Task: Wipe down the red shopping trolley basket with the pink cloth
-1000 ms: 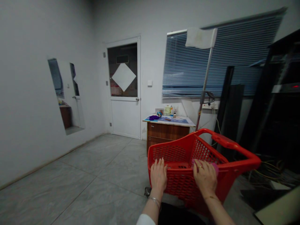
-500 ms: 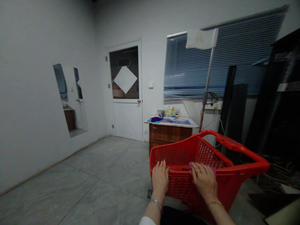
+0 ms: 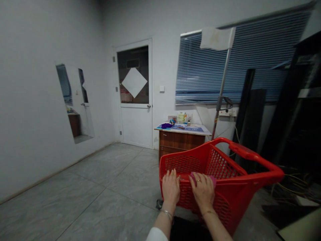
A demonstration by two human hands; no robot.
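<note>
Hands are both on the near rim of the red basket cart (image 3: 240,197), which is parked on the tiled floor (image 3: 105,187) near a wooden desk (image 3: 182,140). Left hand (image 3: 171,187) lies flat, fingers spread, holding nothing. Right hand (image 3: 203,191) has its fingers pressed over a pink cloth (image 3: 212,180), pinning it to the rim. Looks like an early wipe-down to me: near edge is getting covered, handle (image 3: 247,155) and mesh sides probably left.

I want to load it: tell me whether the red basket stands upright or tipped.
Upright: the red basket has its open top facing up, a wheel on the floor.
</note>
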